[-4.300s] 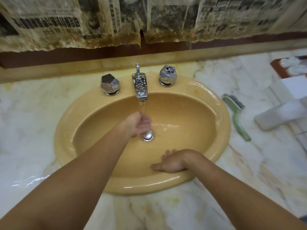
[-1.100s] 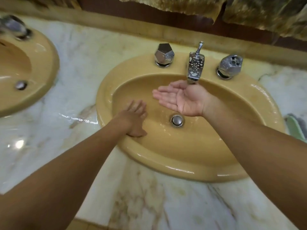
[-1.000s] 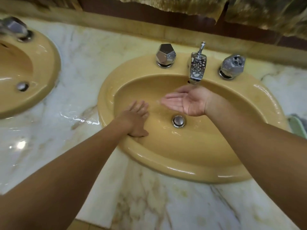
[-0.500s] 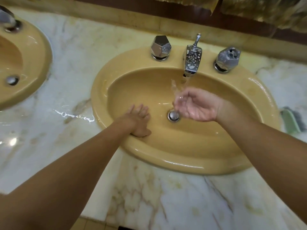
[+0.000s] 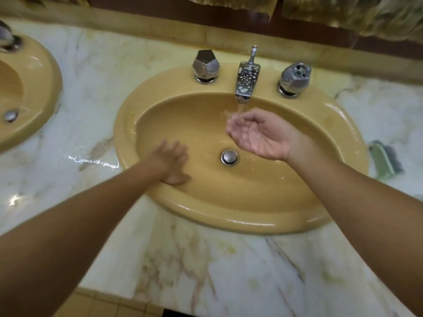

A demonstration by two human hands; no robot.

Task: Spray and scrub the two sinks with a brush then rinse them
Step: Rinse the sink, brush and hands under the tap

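Water runs from the chrome spout into the mustard-yellow sink set in the marble table, and the right hand sits right under the stream, palm up, fingers loosely cupped and grasping nothing, catching the water just above the drain stopper. The left hand lies flat against the near-left inner wall of the basin, fingers spread and released, pressing on the wet surface. Two faceted chrome knobs flank the spout, the left knob and the right knob. The green scrub brush lies on the table just beyond the sink's right rim, well apart from both hands. The second sink shows at the far left edge, its own drain visible.
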